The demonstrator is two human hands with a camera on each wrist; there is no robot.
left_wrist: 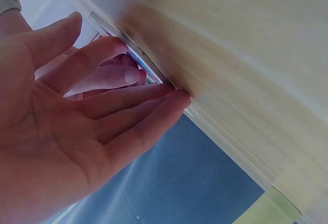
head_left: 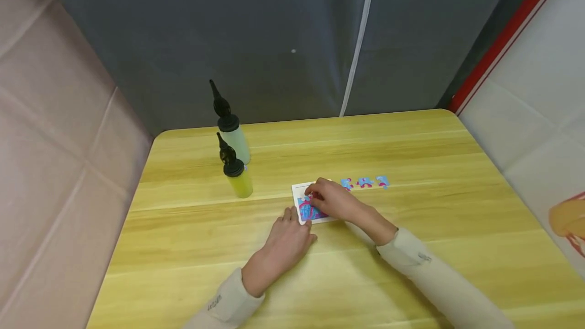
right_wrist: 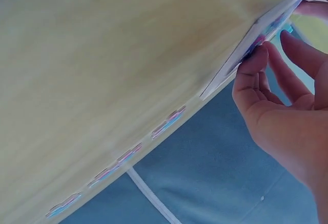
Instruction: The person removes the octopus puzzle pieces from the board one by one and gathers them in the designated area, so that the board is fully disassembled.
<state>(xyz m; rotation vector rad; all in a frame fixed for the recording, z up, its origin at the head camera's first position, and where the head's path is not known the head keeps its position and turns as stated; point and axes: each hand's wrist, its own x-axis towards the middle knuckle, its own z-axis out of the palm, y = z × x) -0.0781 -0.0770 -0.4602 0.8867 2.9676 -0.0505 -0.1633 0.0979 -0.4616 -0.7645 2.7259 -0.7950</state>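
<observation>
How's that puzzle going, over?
Left hand touching puzzle board. Right hand over its fitted pieces. Three loose pieces lie right. Two black-topped containers stand left, out of the way.

The wood-grain table [head_left: 183, 248] has a yellowish top with streaks running side to side and rounded far corners. Behind the table hangs a dark grey fabric curtain [head_left: 274, 4], marked by a small pale spot [head_left: 293, 51] and a slanting white strip [head_left: 360, 39] that reaches down to the table's far edge. Left of the table rises a pinkish-beige creased sheet [head_left: 55, 136]; right of it, a white creased sheet [head_left: 539, 95] with a red border [head_left: 507, 34] climbing from near the table's far corner. A soft sheen brightens the tabletop's near part.
</observation>
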